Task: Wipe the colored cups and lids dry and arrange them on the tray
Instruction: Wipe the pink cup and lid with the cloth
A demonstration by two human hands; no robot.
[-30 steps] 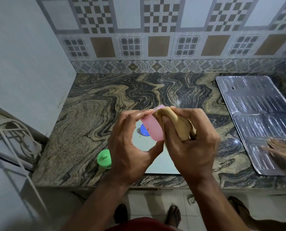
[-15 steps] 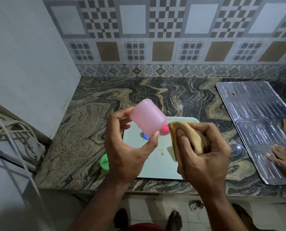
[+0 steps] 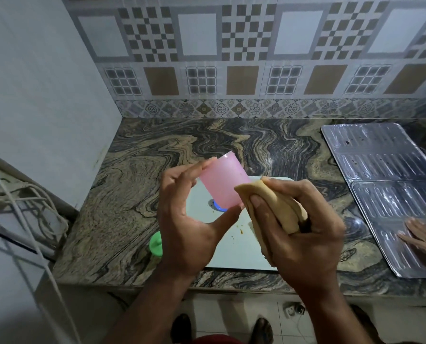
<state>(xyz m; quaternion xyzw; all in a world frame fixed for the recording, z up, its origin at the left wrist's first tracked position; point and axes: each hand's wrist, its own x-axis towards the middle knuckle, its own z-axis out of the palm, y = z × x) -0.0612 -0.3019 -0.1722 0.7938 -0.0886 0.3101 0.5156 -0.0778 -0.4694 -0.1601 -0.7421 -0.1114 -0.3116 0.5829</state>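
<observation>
Dim, soft-focus view — glare on foil sheet (image 3: 385, 194).

Your left hand (image 3: 189, 224) hides most of the green lid (image 3: 155, 243); pink cup (image 3: 223, 183) covers the blue piece (image 3: 219, 207).

There is one pink cup (image 3: 223, 184) and one cloth (image 3: 276, 209). One tray (image 3: 232, 259), one green lid (image 3: 156, 244), and one blue piece (image 3: 218, 206) are visible.

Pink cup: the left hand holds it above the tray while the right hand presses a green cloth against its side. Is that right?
Not quite. The cloth is tan, not green, as the head view shows. The rest stands: the left hand holds the pink cup above the tray, and the right hand presses the cloth against its side.
</observation>
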